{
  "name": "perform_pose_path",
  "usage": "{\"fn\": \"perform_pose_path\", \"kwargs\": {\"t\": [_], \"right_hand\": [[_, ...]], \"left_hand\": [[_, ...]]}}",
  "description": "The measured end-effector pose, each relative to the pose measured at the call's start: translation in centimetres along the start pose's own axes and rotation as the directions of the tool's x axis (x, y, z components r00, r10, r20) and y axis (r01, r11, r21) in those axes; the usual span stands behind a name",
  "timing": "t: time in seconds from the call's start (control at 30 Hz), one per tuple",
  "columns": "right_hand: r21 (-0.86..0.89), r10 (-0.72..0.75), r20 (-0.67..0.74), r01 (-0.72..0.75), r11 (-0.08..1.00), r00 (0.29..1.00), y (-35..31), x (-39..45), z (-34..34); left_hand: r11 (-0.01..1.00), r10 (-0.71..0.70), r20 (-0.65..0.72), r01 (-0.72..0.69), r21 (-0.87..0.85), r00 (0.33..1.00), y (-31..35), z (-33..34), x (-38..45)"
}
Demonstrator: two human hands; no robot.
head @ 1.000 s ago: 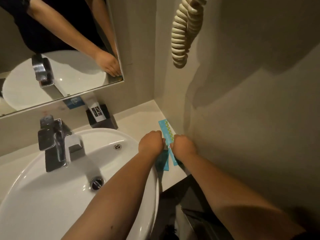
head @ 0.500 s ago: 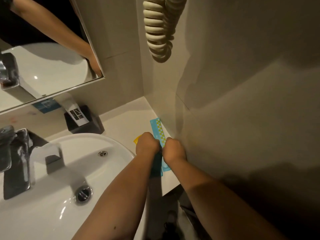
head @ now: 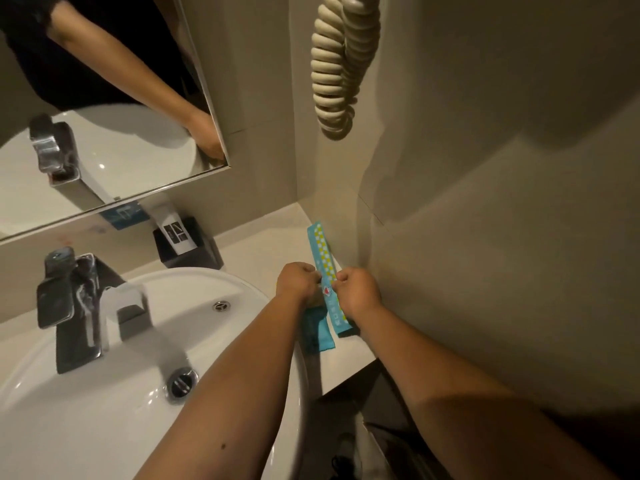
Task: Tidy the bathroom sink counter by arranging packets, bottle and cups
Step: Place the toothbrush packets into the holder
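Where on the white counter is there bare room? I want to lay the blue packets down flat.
Bare counter shows between the dark square holder, the white basin's rim and the back wall. It is crowded by the side wall, where both hands pinch the long blue dotted packet over another blue packet.

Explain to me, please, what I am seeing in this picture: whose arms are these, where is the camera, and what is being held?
There is no machine here. The camera sits on a person's head and looks down, so the two bare arms are that person's own. The left hand and the right hand each pinch one side of a long blue packet with yellow and white dots. It lies along the wall on the pale counter. A second, plain blue packet lies partly under the left wrist. On the left are a white sink, a metal tap, and a dark holder below the mirror. A coiled cord hangs above.
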State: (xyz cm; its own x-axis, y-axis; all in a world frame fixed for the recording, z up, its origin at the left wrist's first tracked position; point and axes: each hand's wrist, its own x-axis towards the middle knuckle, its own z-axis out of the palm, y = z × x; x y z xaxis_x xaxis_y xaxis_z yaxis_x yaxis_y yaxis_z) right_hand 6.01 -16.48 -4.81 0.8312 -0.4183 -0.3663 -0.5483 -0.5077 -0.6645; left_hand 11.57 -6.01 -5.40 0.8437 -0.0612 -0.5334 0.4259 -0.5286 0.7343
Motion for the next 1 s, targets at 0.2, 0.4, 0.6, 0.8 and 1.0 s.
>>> {"fn": "perform_pose_path", "kwargs": {"t": [0.2,0.4,0.6,0.8,1.0], "right_hand": [[0.048,-0.069,-0.022,0.07,0.996,0.997,-2.9,-1.5,-1.8],[0.034,-0.2,0.061,0.198,0.98,0.978,-8.0,-3.2,-1.7],[0.118,-0.367,0.085,0.356,0.927,0.926,-13.4,-4.6,0.2],[0.184,-0.389,0.204,0.355,0.917,0.898,-17.5,-4.7,2.2],[0.255,-0.485,0.318,0.419,0.871,0.815,-21.1,-2.6,3.7]], "left_hand": [[0.987,0.083,-0.07,-0.092,-0.129,0.994,1.5,-3.4,-2.5],[0.965,0.215,-0.189,-0.238,-0.111,0.958,1.7,-9.2,-5.7],[0.944,0.284,-0.314,-0.322,-0.074,0.906,1.5,-15.1,-8.0],[0.921,0.28,-0.348,-0.352,-0.165,0.895,0.6,-19.4,-8.0],[0.908,0.259,-0.508,-0.386,-0.161,0.822,1.0,-21.4,-6.5]]}}
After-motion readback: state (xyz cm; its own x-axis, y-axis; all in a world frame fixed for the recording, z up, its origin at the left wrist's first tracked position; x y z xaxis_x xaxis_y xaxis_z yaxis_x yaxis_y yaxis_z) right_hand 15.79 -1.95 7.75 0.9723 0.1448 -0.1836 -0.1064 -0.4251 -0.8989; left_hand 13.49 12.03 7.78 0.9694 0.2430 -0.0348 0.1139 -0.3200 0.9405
